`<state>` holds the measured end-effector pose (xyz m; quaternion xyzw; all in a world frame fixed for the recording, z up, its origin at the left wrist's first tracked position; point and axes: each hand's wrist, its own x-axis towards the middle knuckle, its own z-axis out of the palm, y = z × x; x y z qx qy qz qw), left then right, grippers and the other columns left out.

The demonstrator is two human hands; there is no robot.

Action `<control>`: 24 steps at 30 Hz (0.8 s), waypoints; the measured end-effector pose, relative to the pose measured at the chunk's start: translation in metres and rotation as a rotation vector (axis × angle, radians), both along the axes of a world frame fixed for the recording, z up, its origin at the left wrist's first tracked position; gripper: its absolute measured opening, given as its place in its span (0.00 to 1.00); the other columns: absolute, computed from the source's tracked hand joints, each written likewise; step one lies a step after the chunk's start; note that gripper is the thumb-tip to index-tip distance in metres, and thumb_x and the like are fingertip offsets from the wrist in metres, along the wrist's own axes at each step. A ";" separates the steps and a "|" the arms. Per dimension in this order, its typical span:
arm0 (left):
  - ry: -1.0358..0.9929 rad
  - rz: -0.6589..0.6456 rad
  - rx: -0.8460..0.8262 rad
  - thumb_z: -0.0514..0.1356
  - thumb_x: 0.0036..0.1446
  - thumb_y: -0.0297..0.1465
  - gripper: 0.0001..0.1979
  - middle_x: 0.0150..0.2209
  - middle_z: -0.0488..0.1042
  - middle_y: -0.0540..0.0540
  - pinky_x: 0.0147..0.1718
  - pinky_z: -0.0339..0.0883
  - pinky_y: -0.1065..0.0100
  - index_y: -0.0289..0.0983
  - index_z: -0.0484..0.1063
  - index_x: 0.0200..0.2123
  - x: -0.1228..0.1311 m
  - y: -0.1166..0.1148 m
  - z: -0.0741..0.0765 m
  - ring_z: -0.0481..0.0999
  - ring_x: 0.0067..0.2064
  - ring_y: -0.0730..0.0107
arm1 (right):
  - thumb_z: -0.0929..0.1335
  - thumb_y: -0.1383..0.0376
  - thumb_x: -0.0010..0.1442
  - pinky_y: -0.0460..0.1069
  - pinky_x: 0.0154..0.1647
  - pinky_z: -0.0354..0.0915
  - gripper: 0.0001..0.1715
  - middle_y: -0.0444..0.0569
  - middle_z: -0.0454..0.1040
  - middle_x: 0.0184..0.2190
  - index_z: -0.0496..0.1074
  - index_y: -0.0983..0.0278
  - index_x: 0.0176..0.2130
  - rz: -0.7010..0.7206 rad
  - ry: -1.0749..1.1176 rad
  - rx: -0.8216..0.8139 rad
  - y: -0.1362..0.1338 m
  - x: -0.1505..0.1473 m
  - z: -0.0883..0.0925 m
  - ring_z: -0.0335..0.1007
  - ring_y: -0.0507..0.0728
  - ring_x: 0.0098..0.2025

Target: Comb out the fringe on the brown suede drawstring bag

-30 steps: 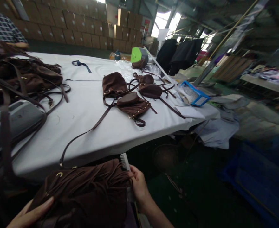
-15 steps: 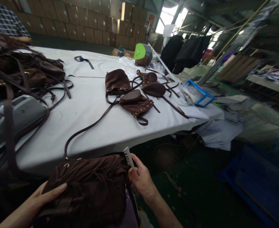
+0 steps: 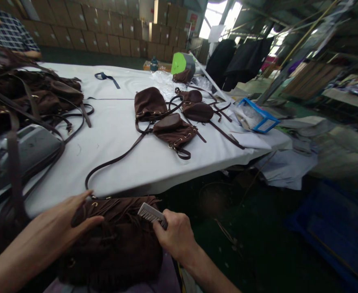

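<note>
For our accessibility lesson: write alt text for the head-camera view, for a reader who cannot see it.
The right hand holds a grey toothed comb at the fringe of a dark brown suede bag, which the left hand rests on. Beyond, more brown strapped bags lie on a white-covered table.

A bag workshop: stacked cartons (image 3: pixel 105 28) behind a cloth-covered table (image 3: pixel 118 134) strewn with suede bags (image 3: pixel 173 130).

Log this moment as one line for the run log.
left hand: open, flat on brown fringed bag | right hand: gripping comb over the bag | strap: lies across white table
</note>
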<state>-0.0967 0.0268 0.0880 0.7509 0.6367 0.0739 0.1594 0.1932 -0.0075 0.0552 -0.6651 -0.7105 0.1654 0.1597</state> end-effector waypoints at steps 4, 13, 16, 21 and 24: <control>-0.237 -0.461 -0.115 0.66 0.46 0.47 0.45 0.64 0.56 0.41 0.60 0.55 0.52 0.42 0.51 0.64 0.072 0.009 -0.006 0.56 0.64 0.52 | 0.66 0.66 0.51 0.47 0.26 0.48 0.07 0.45 0.69 0.19 0.65 0.65 0.22 0.052 0.054 0.085 0.000 -0.002 0.004 0.64 0.52 0.22; -0.536 -0.628 -0.127 0.58 0.54 0.28 0.22 0.62 0.56 0.41 0.60 0.50 0.47 0.43 0.63 0.53 0.140 -0.004 -0.055 0.54 0.63 0.51 | 0.69 0.64 0.51 0.43 0.20 0.48 0.10 0.38 0.60 0.18 0.66 0.65 0.22 0.113 0.670 -0.261 -0.015 0.011 0.024 0.52 0.46 0.20; -0.810 -0.419 -0.137 0.51 0.62 0.30 0.21 0.57 0.61 0.39 0.57 0.57 0.51 0.42 0.55 0.58 0.138 -0.016 -0.064 0.60 0.59 0.58 | 0.66 0.50 0.58 0.42 0.20 0.52 0.19 0.38 0.62 0.20 0.67 0.64 0.35 0.020 0.907 -0.322 -0.013 0.030 0.023 0.54 0.47 0.20; -0.890 -0.264 0.063 0.46 0.65 0.31 0.10 0.48 0.67 0.40 0.51 0.62 0.56 0.39 0.63 0.46 0.145 -0.029 -0.078 0.66 0.50 0.61 | 0.58 0.47 0.64 0.44 0.19 0.59 0.27 0.39 0.63 0.19 0.63 0.64 0.51 -0.183 0.765 -0.297 -0.004 0.056 0.012 0.60 0.51 0.19; -0.850 -0.323 0.271 0.45 0.65 0.30 0.09 0.38 0.70 0.43 0.40 0.64 0.62 0.38 0.63 0.34 0.150 -0.026 -0.079 0.68 0.39 0.65 | 0.60 0.51 0.64 0.44 0.18 0.59 0.28 0.41 0.66 0.21 0.61 0.63 0.58 -0.130 0.612 -0.272 0.000 0.062 0.014 0.60 0.51 0.18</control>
